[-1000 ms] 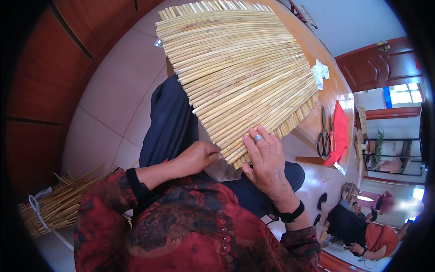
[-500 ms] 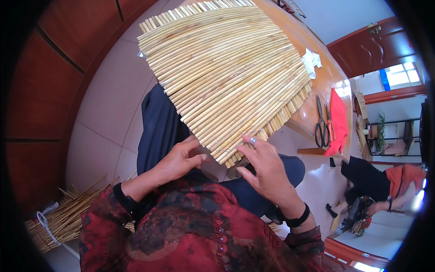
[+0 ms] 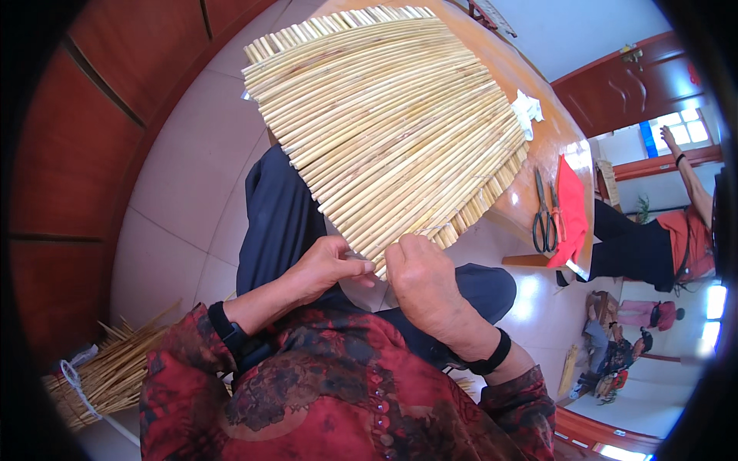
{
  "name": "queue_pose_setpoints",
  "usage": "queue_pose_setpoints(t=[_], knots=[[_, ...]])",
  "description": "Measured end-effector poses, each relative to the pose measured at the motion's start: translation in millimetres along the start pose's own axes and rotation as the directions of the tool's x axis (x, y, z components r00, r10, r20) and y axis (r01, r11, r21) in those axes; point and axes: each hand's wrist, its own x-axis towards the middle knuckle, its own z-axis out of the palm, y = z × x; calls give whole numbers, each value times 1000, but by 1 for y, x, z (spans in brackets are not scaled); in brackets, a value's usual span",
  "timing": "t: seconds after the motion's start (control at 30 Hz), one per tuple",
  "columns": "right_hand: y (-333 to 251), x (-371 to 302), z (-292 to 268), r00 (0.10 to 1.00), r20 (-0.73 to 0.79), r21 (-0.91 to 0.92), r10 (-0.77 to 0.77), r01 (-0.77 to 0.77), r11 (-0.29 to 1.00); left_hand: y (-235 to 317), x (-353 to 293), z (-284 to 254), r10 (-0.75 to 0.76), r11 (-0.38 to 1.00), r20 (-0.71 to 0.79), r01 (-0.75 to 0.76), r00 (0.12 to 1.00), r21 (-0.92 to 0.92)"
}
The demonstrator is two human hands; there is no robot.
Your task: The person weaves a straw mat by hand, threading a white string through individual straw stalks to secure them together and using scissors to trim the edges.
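A mat of pale reed stalks point(image 3: 392, 131), bound side by side with thin thread, slopes from the table down toward my lap. At its near corner, my left hand point(image 3: 330, 265) has its thumb and fingers closed together beside the stalk ends. What they pinch, if anything, is too small to make out. My right hand point(image 3: 421, 280) is curled over the mat's near edge, its back turned up and its fingertips hidden. The two hands are close together.
The wooden table point(image 3: 507, 203) carries black scissors point(image 3: 545, 223), a red cloth point(image 3: 570, 207) and crumpled white tissue point(image 3: 526, 109). A tied bundle of reeds point(image 3: 115, 376) lies at lower left. Another person point(image 3: 653, 246) is right of the table, with more people beyond.
My right hand has moved slightly left and closed over the mat's edge. My left hand has drawn nearer to the corner. At right, the other person has straightened and raised an arm.
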Motion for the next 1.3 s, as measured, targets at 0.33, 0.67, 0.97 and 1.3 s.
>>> queue_pose_setpoints(t=[0.33,0.67,0.97,1.3], knots=[[-4,-1,-8,999,38,-58,-39,41,997,-7,7,-3,42,999,77,-44,996,25],[23,-3,-4,982,98,386,161,-186,904,2,7,6,36,997,85,-41,996,61],[26,-4,-13,950,270,612,159,-297,733,-8,9,4,17,998,0,-17,1000,60],[15,-3,-3,992,101,240,71,-94,966,-6,9,4,4,997,15,-5,1000,76]])
